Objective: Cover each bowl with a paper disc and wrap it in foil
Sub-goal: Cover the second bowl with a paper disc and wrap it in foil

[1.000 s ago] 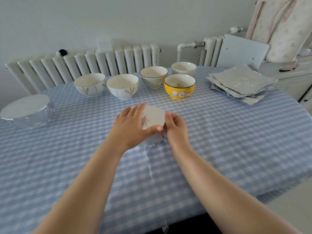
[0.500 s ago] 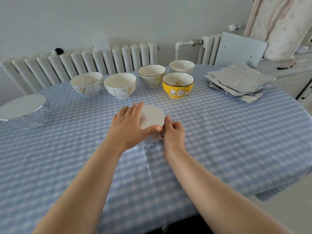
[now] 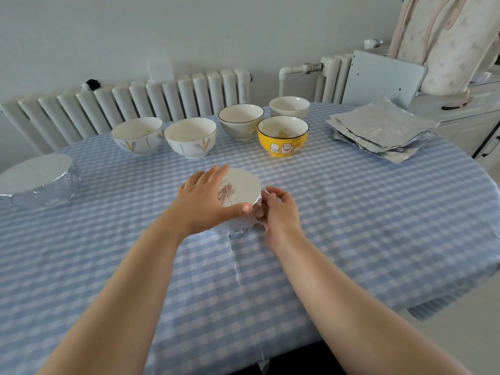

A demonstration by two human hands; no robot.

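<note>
Two hands are working one foil-wrapped bowl [image 3: 238,226] at table centre: left hand [image 3: 203,204] is lying flat, fingers straight, on its paper disc [image 3: 242,186]; right hand [image 3: 278,209] is pinching foil at its right side. Five open bowls, including a yellow bowl [image 3: 282,143], are standing farther back; a foil sheet stack [image 3: 378,131] is lying far right; a finished wrapped bowl [image 3: 43,185] is sitting far left.

Plain pale grey wall [image 3: 216,28] behind. White ribbed radiator [image 3: 140,101] along it, second radiator [image 3: 331,77] with pipe at right. Table under blue-white checked cloth [image 3: 378,226]. White cabinet [image 3: 465,123] at right, light floor [image 3: 460,345] below. Soft daylight.
</note>
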